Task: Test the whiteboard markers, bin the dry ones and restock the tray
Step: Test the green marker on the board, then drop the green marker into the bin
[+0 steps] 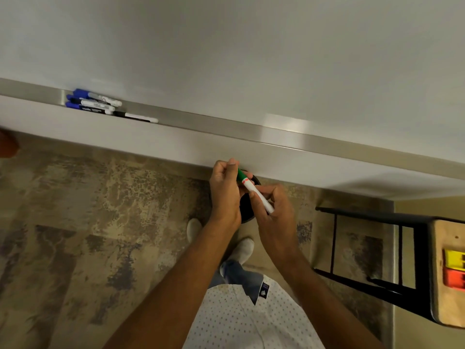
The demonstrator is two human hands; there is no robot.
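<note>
A green-capped white marker [254, 191] is held between both hands below the whiteboard [251, 59]. My left hand [225, 192] grips the green cap end. My right hand [275, 212] holds the white barrel. Right under the hands sits a round black bin [247, 212], mostly hidden by them. On the metal tray [214, 123] at the left lie several markers [95, 104] with blue and black caps, bunched together.
A black-framed wooden table [448, 285] stands at the right with a yellow and an orange block [454, 269] on it. A patterned rug [100, 235] covers the floor. My white shoes [242, 250] are beside the bin.
</note>
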